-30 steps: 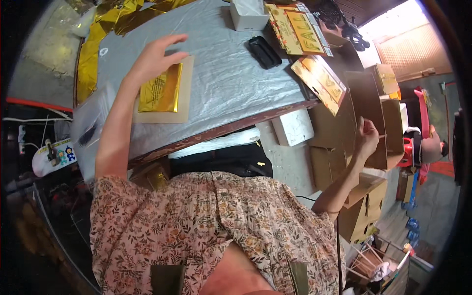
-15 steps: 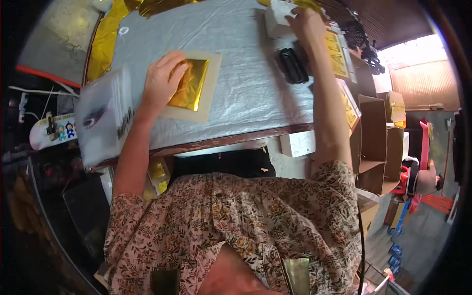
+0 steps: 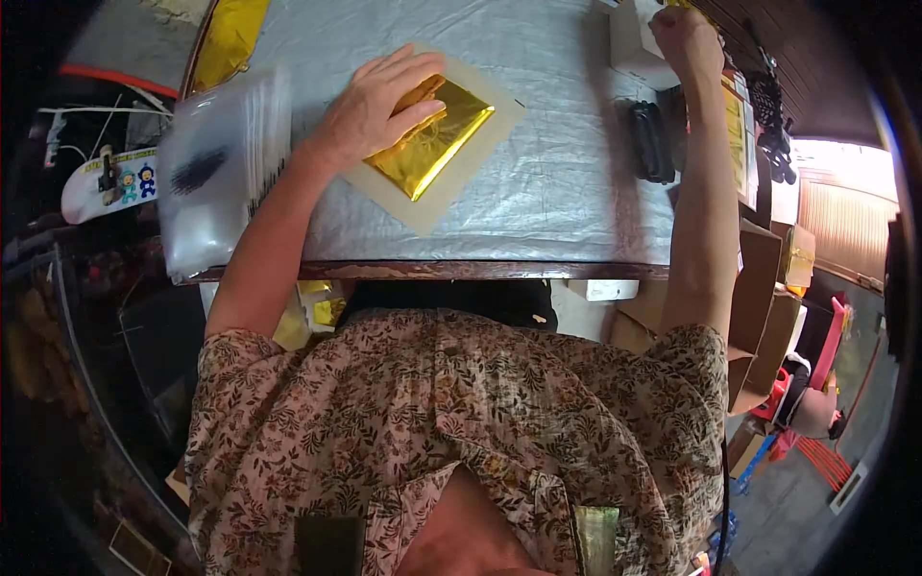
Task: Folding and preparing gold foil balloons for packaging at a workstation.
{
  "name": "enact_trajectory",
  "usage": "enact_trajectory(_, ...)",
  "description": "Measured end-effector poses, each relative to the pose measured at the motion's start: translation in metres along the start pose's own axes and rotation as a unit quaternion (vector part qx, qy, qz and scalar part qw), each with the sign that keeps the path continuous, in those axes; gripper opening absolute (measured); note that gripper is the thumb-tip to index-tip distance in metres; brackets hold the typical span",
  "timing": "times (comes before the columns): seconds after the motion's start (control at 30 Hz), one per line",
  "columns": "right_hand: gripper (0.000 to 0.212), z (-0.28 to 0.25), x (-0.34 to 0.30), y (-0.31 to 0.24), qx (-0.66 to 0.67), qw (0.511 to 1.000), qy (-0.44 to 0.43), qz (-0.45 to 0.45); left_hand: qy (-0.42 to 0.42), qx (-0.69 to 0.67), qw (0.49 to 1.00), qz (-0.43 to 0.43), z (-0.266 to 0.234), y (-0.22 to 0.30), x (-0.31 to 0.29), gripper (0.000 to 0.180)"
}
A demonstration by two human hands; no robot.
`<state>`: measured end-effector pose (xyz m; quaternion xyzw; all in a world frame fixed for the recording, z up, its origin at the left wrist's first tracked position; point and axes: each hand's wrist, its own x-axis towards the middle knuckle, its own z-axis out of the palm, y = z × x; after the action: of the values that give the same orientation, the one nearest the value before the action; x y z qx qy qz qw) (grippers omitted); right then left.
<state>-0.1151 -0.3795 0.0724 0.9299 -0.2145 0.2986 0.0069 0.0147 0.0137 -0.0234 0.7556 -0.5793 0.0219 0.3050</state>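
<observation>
Left hand (image 3: 389, 106) flat on the gold packet (image 3: 447, 144), palm down! The fingers stretch across its upper left part, the thumb is spread away from them, and there's a wide gap between; it presses on the packet rather than closing round it. Now the right hand (image 3: 687, 40), out at the far right: fingers curled in, up against the edge of the white box (image 3: 634, 43), and whether it touches the box or pinches anything, I cannot tell from here.

The packet, then: shiny, square-cornered, lying on a beige card (image 3: 471, 155) that shows along its lower and right sides, the pair of them turned at a slant, one corner toward the person. Underneath runs the silver sheet (image 3: 543, 192), wrinkled and bright, covering the table right up to its worn, dark red edge (image 3: 499, 272).

Out to the right, the black tray (image 3: 653, 142) sits between the white box and the near edge, just left of the right forearm. Past that arm, yellow packs (image 3: 740, 134), partly hidden. Over on the left, a stack of clear bags (image 3: 216, 173) lies beside the left forearm, with gold foil (image 3: 229, 43) at the far left corner.

Wider again: brown cartons (image 3: 754, 298) right of the table, and beyond them another person (image 3: 814, 413), small at the rim.
</observation>
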Motion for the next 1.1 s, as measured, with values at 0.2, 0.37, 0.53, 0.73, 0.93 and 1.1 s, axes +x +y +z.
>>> enact_trajectory(0.2,0.008,-0.004,0.004,-0.002,0.011,0.998,-0.028,0.060,0.030,0.032,0.999,0.018,-0.006,0.007,0.004,0.037)
enact_trajectory(0.37,0.034,-0.053,-0.036,-0.019,0.302,0.945,0.126,-0.006,0.028,-0.025,0.999,0.012,-0.011,0.026,0.005,0.033)
enact_trajectory(0.53,0.050,-0.094,-0.125,-0.088,0.441,0.880,-0.095,0.147,0.033,0.000,0.999,-0.003,-0.012,0.036,-0.007,0.035)
enact_trajectory(0.73,0.034,-0.086,-0.204,-0.087,0.489,0.785,-0.268,0.269,0.026,0.037,0.999,0.018,-0.010,0.098,-0.002,0.052)
enact_trajectory(0.93,0.013,-0.079,-0.208,-0.104,0.548,0.746,-0.235,0.297,-0.010,0.034,0.999,-0.012,0.006,0.114,-0.006,0.048)
enact_trajectory(1.1,0.011,-0.079,-0.202,-0.109,0.478,0.777,-0.298,0.283,0.002,0.074,0.997,-0.025,0.013,0.117,-0.005,0.033)
